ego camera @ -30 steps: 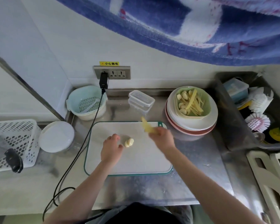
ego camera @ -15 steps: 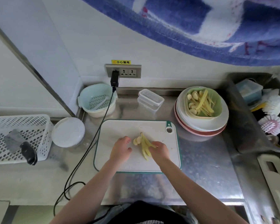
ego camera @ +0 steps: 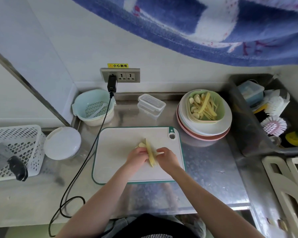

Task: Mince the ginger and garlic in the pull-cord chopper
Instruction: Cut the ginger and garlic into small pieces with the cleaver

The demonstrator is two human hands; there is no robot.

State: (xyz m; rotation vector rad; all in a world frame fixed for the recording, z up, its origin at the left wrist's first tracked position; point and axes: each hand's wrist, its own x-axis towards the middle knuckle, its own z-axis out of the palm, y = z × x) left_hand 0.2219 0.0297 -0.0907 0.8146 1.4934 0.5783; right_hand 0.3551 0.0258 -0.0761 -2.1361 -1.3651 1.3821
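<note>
Both hands meet mid cutting board (ego camera: 120, 162): left hand (ego camera: 137, 156) and right hand (ego camera: 165, 156) curl around the ginger strips (ego camera: 150, 154), squeezing them into one bundle, probably so they're easy to pick up. Garlic cloves (ego camera: 141, 144) sit touching the bundle's far end. White-lidded chopper (ego camera: 62, 143), I think, waits left of the board, and the green bowl (ego camera: 221, 107) off its far right corner holds more.

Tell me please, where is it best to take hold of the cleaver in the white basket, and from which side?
Take the cleaver by its black handle. The handle sticks out over the near rim of the basket, toward the person, while the grey blade lies inside. So come from the near side with the left hand, and wrap the grip around the handle, away from the blade.
</note>
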